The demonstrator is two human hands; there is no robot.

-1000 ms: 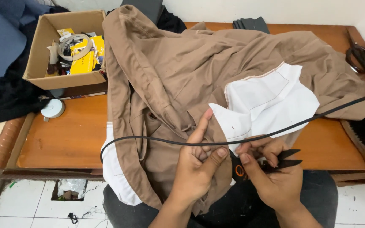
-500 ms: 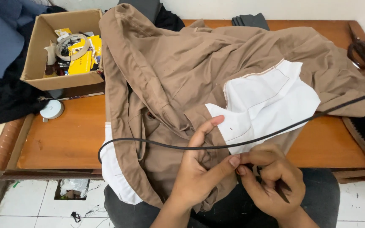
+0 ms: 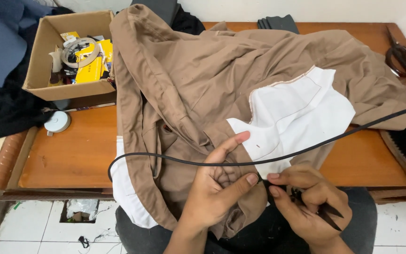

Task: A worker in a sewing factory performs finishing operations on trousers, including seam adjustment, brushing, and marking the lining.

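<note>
My left hand pinches the brown cloth; my right hand grips snips that might nick it.

Matt brown woven cloth for the garment, smooth white cotton lining. Thin black cord, slightly glossy, like rubber or plastic. Polished reddish wood on the bench. Rough matt cardboard box. Dark metal snips.
</note>
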